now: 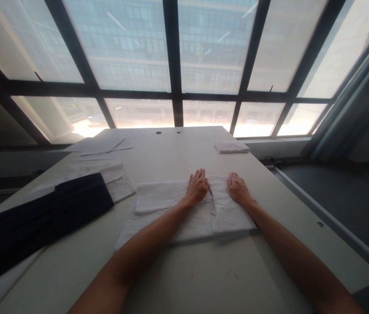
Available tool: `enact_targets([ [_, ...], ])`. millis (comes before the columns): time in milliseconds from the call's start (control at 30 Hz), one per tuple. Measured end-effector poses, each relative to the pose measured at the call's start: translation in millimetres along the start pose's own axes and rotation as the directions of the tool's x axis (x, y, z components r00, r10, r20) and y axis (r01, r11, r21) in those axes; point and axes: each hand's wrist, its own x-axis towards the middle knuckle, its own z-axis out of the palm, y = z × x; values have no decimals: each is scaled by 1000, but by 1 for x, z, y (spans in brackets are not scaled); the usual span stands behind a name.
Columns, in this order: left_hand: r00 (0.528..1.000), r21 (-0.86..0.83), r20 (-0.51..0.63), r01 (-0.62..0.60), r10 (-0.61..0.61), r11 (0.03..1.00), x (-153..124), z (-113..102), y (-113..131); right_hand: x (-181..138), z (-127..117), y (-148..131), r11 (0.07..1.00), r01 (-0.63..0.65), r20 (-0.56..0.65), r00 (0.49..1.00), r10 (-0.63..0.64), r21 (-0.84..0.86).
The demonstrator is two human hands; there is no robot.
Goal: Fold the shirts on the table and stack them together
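while flat, both hands [217, 188] press soft white towel [184, 213].

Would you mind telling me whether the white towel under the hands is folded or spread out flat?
Folded: the white cloth towel lies in stacked layers with doubled edges, and the left hand and right hand press flat on it.

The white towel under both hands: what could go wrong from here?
The white towel is folded unevenly, so pressing with the left hand and right hand may set crooked edges. Its near right corner lies close to the table edge and could perhaps slide off. The dark cloth nearby might get caught.
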Motion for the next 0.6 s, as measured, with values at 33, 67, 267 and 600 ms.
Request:
enact_targets([
  [33, 1000, -4, 8, -28, 28, 1000, 1, 0, 1, -1, -1, -1, 1000, 16, -8, 1000, -16, 5],
  [67, 998, -6, 25, -52, 52, 999, 1, 0, 1, -2, -2, -1, 999, 32, -11, 999, -32, 10],
  [267, 998, -13, 43, -36, 36, 999, 4, 3, -4, -3, -4, -3, 998, 62, 16, 998, -62, 27],
  [600, 996, -301, -78, -53, 31, 952, 11, 1, -5, -2, -1, -2, 998, 66, 12, 998, -66, 20],
])
